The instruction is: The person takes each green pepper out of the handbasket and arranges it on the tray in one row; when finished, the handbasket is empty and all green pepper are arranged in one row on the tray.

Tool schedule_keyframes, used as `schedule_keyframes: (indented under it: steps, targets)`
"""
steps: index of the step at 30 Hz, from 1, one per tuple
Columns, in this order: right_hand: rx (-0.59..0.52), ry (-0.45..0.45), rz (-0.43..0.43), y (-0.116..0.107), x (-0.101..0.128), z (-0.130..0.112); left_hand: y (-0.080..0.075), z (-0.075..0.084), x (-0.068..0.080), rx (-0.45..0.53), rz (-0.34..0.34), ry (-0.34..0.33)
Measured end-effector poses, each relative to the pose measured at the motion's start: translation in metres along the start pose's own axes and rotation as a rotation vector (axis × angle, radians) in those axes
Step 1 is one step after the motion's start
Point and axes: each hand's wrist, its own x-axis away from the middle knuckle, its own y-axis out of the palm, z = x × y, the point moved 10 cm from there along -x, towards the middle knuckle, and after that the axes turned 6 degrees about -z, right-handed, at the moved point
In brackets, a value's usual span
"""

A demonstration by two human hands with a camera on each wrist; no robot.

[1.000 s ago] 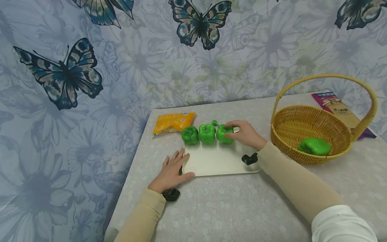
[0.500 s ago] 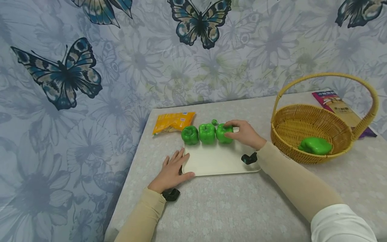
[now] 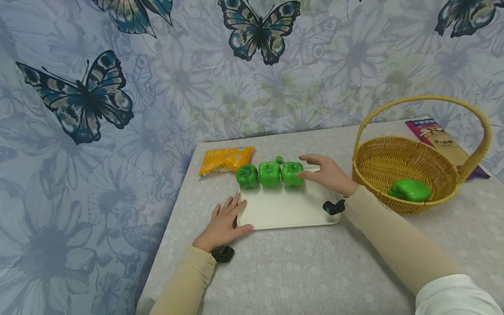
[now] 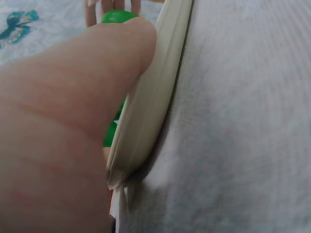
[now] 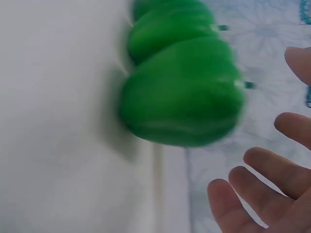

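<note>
We see three green peppers standing in a row along the far edge of a cream tray [image 3: 283, 210], the row's long axis running left to right across the table, parallel to the wall. The rightmost pepper [image 3: 292, 173] sits upright, its top facing up, and touches the middle pepper [image 3: 269, 174], which in turn touches the left pepper [image 3: 247, 176]. In the right wrist view the nearest pepper [image 5: 182, 92] fills the frame (a little blurred), with the others lined up behind it.

Our right hand [image 3: 328, 175] is spread loose just beside the rightmost pepper, fingers extended and holding nothing; in the wrist view there is a clear gap between the fingertips [image 5: 260, 167] and the pepper. Our left hand [image 3: 222, 221] lies flat at the tray's near left corner, the thumb [image 4: 97, 82] pressed against the tray's rim [image 4: 155, 97], fingers straight.

The table [image 3: 299, 271] is covered in a pale grey cloth with a faint flower print. An orange packet [image 3: 224, 159] lies behind the left pepper. To the right stands a wicker basket [image 3: 393, 166] with a tall handle, a fourth green pepper [image 3: 409, 190] lying inside it, and a purple packet [image 3: 437, 135] behind it. The wall [image 3: 177, 78] carries a floral cloth with large blue butterflies.
</note>
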Motion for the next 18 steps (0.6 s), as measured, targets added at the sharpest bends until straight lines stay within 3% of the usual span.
schedule_keyframes:
  steps: [5, 10, 13, 18]
  targets:
    - [-0.003, -0.018, 0.019, -0.046, 0.032, -0.013, -0.002, 0.001, 0.000, 0.016, 0.002, -0.003]
    - [0.012, 0.061, 0.130, -0.107, 0.072, -0.014, -0.003, 0.001, 0.002, 0.013, 0.001, -0.007]
    - [-0.023, 0.144, 0.195, -0.137, 0.090, 0.003, -0.003, 0.000, 0.002, 0.009, -0.004, -0.002]
    - [-0.047, 0.298, 0.250, -0.166, 0.106, 0.063, 0.002, 0.002, -0.002, 0.017, -0.003, 0.016]
